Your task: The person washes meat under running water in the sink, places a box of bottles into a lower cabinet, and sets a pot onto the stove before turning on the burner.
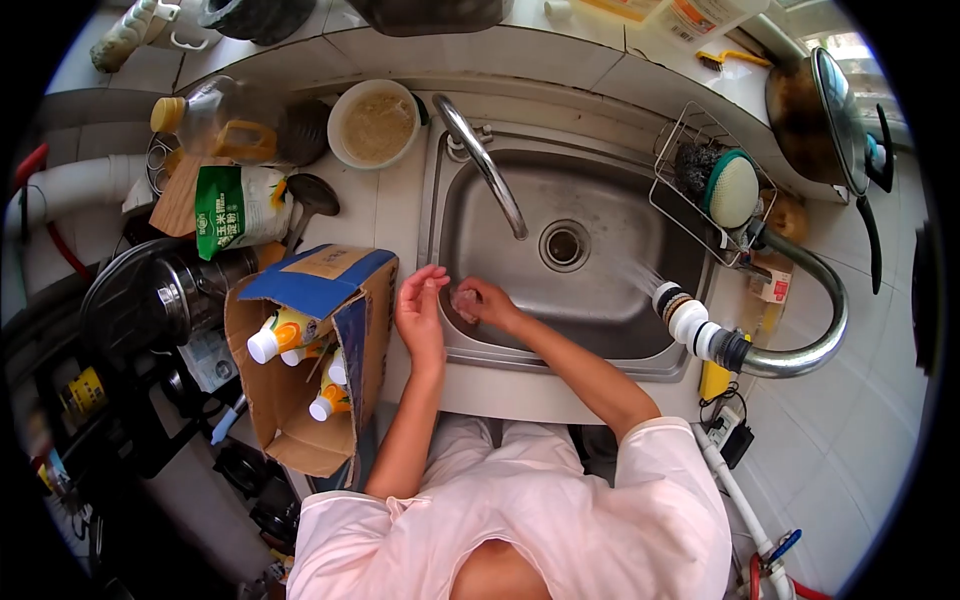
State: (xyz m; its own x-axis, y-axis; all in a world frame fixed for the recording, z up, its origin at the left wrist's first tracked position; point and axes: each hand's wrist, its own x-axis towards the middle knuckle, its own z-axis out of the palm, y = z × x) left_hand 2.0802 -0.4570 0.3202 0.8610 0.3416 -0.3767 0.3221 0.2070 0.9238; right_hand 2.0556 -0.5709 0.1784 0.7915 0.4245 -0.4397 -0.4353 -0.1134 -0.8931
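Note:
My right hand is over the near left corner of the steel sink, fingers closed around a small, pale, shiny thing too small to name. Beside it, just outside the sink's left rim, my left hand is loosely open with bent fingers and no object visible in it. A cardboard box with several white-capped, orange-labelled bottles stands close to my left forearm. The curved chrome tap reaches over the sink from the back, with no water visible from it.
From the right, a thick metal pipe with a white nozzle sprays water into the sink. A wire rack holds scrubbers at the back right. A bowl, a green bag and a ladle stand at the back left.

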